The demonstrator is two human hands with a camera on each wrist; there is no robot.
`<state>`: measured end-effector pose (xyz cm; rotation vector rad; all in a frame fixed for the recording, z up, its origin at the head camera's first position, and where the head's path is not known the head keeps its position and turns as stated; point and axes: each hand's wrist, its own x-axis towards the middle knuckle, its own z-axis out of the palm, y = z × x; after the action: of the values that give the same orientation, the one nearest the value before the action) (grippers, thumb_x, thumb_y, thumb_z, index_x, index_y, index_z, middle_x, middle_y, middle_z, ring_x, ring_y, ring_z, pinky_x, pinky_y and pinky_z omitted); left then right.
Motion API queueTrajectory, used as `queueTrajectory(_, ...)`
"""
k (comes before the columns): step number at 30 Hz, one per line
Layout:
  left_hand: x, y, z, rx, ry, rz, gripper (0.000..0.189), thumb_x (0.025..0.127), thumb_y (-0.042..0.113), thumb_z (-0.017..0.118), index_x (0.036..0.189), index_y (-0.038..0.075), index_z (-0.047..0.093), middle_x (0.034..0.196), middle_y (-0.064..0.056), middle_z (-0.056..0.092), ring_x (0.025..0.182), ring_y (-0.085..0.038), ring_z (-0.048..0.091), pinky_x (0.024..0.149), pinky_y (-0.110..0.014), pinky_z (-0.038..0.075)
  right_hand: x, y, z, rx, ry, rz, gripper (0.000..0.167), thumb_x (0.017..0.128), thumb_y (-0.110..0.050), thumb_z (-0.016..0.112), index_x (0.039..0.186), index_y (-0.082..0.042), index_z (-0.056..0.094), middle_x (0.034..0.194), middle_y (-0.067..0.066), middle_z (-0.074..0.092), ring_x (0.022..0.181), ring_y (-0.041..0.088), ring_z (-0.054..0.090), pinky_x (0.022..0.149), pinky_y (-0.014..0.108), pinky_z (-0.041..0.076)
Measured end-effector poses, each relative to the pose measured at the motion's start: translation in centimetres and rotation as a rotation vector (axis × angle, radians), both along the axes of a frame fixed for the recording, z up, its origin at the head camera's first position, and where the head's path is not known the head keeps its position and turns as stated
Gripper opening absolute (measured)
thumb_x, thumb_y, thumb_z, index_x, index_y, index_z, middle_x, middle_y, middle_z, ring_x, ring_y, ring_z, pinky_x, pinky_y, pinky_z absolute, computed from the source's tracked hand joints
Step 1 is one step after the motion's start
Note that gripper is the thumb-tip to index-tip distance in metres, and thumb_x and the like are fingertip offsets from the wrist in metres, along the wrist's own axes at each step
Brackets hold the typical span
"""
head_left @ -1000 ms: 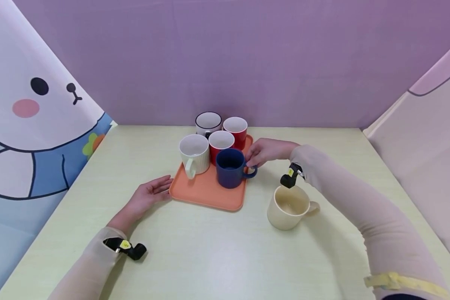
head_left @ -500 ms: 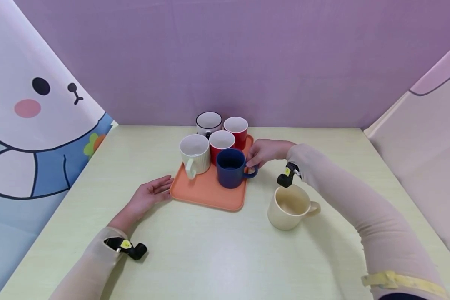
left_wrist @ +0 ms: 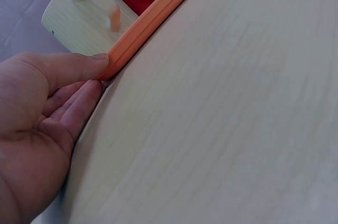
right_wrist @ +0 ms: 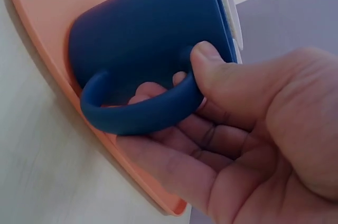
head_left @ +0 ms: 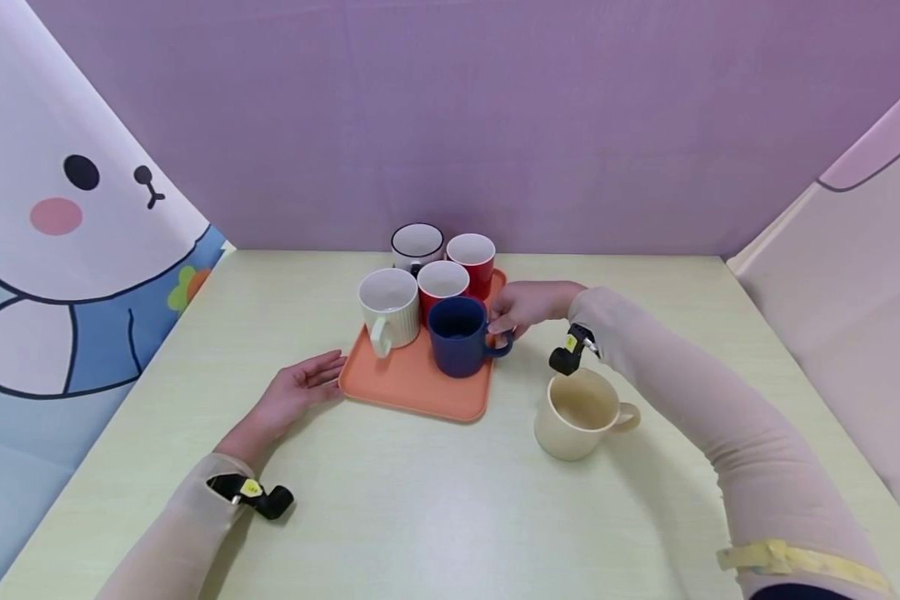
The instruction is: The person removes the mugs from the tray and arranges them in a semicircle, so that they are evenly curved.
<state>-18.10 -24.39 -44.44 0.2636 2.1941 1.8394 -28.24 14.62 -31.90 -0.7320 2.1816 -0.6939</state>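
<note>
An orange tray [head_left: 412,387] bears several mugs. At its right side my right hand [head_left: 527,307] holds a dark blue mug [head_left: 457,346] by the handle. In the right wrist view, the thumb lies at the top of the blue handle [right_wrist: 142,115] and fingers pass through its loop. My left hand [head_left: 296,396] is at the tray's near left corner; in the left wrist view its thumb [left_wrist: 79,68] and fingertips pinch that corner. Beside the blue mug stand a ribbed white mug [head_left: 397,317] and a red mug [head_left: 429,310] with a white inside.
Behind these on the tray are a white mug [head_left: 417,246] with a black rim and a second red mug [head_left: 480,271]. A cream mug [head_left: 562,429] stands on the pale table [head_left: 405,508], right of the tray, its handle pointing right. A purple backdrop [head_left: 457,125] rises behind.
The blue mug has shifted slightly left on the tray, and the right hand and forearm have moved left with it. The left hand, tray and other mugs look the same.
</note>
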Motion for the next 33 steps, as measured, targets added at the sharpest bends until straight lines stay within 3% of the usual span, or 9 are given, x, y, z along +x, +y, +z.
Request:
queueTrajectory(5, 0.0, -0.1, 0.0, 0.002, -0.004, 0.001, 0.065, 0.093, -0.007, 0.063, 0.151, -0.006, 0.032, 0.149, -0.029, 0.041, 0.133, -0.030, 0.049, 0.097, -0.023, 0.050, -0.1, 0.1, 0.1, -0.008, 0.014, -0.005, 0.020, 0.100, -0.011, 0.058, 0.097, 0.007, 0.066, 0.094, 0.021, 0.069, 0.081, 0.021, 0.061, 0.083, 0.036, 0.059)
queueTrajectory(10, -0.1, -0.1, -0.1, 0.009, -0.009, 0.001, 0.066, 0.093, -0.008, 0.062, 0.152, -0.006, 0.032, 0.149, -0.028, 0.041, 0.133, -0.030, 0.048, 0.097, -0.023, 0.050, -0.1, 0.6, 0.4, -0.007, 0.064, -0.016, 0.017, 0.099, -0.009, 0.059, 0.089, 0.002, 0.067, 0.085, 0.012, 0.068, 0.079, 0.021, 0.059, 0.077, 0.033, 0.058)
queueTrajectory(15, -0.1, -0.1, -0.1, 0.023, -0.017, -0.001, 0.066, 0.093, -0.010, 0.061, 0.151, -0.007, 0.032, 0.149, -0.029, 0.040, 0.131, -0.025, 0.051, 0.098, -0.023, 0.050, -0.1, 1.4, 1.2, -0.025, 0.080, -0.039, 0.014, 0.098, -0.008, 0.059, 0.090, 0.000, 0.067, 0.084, 0.007, 0.066, 0.081, 0.022, 0.059, 0.080, 0.035, 0.059)
queueTrajectory(23, -0.1, 0.0, 0.1, 0.013, -0.020, 0.005, 0.066, 0.094, -0.008, 0.061, 0.152, -0.005, 0.032, 0.150, -0.028, 0.041, 0.135, -0.034, 0.045, 0.098, -0.023, 0.050, 0.3, 2.5, 2.5, -0.068, 0.091, -0.086, 0.013, 0.099, -0.006, 0.057, 0.094, 0.003, 0.065, 0.085, 0.009, 0.066, 0.081, 0.024, 0.057, 0.079, 0.034, 0.056)
queueTrajectory(33, -0.1, -0.2, -0.2, -0.004, -0.004, 0.001, 0.066, 0.093, -0.003, 0.065, 0.151, -0.005, 0.034, 0.148, -0.027, 0.044, 0.125, -0.014, 0.056, 0.095, -0.022, 0.051, 0.9, 4.6, 3.4, -0.093, 0.072, -0.138, 0.014, 0.101, -0.007, 0.055, 0.097, 0.004, 0.064, 0.093, 0.013, 0.067, 0.085, 0.024, 0.060, 0.087, 0.040, 0.057)
